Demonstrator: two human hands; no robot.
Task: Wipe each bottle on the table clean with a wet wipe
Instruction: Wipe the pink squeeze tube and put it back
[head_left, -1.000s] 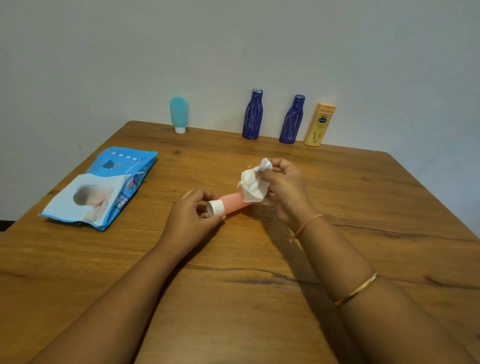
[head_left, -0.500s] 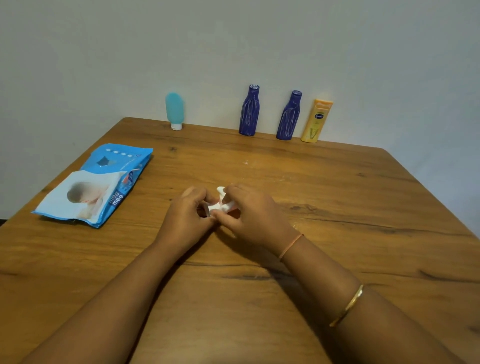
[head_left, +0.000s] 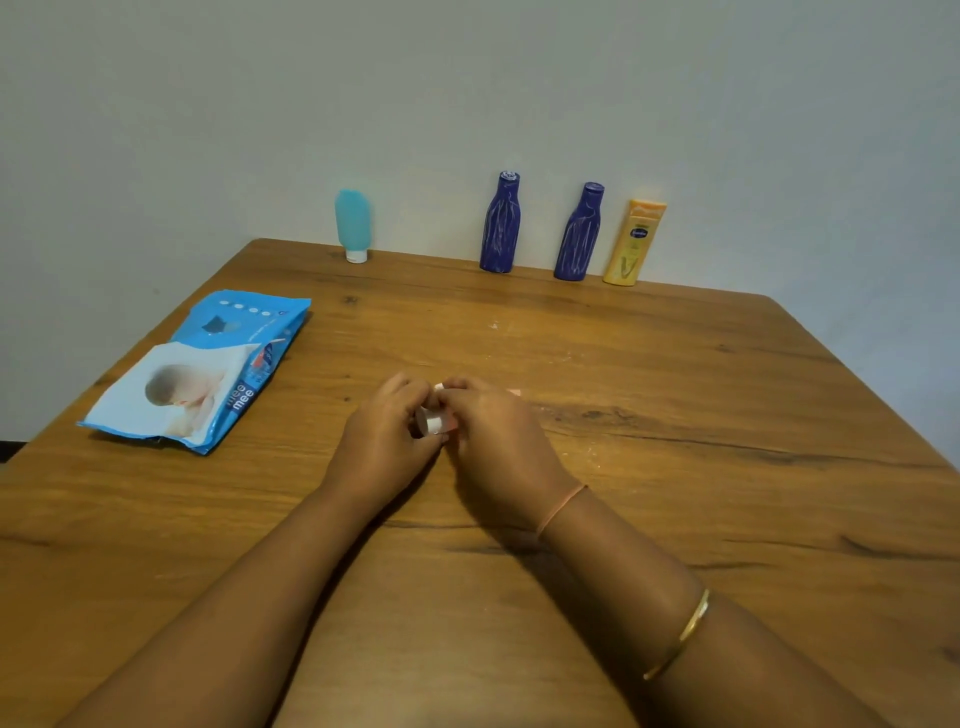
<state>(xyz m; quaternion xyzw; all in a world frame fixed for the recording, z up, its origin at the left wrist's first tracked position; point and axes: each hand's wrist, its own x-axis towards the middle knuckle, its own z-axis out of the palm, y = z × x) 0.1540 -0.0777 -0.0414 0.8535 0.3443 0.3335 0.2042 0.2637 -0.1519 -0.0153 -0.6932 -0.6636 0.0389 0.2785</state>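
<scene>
**Wiping the small pink tube, cap end first**

Holding a small pink plastic tube with a white cap (head_left: 435, 420) between both hands, the person works just above the middle of the brown wood-grain desk (head_left: 675, 395). The left hand (head_left: 382, 441) has its fingers curled tight around the white cap end. The right hand (head_left: 498, 436) closes over the rest of the body, and only a scrap of white wet wipe (head_left: 439, 386) peeps out above its fingers, so the wipe seems to be folded inside that grip; how much of it wraps the tube cannot be told.

The relation that matters: the tube's long axis lies roughly left to right across the person, cap toward the left hand, and a sliver of pink shows past the right knuckles. Any wiping stroke probably has to run along that axis, with the left hand steadying and the right hand sliding or twisting.

The tube looks smooth and soft-walled, likely to give under a squeeze. Well apart, upright along the desk's far edge against the wall, stand a rounded teal squeeze bottle on its white cap (head_left: 353, 224), two ribbed dark blue bottles (head_left: 501, 223) (head_left: 579, 234) and a flat yellow lotion tube (head_left: 635, 243). To the left lies a crinkled blue and white wet-wipe packet (head_left: 202, 371), glossy and flat.
</scene>
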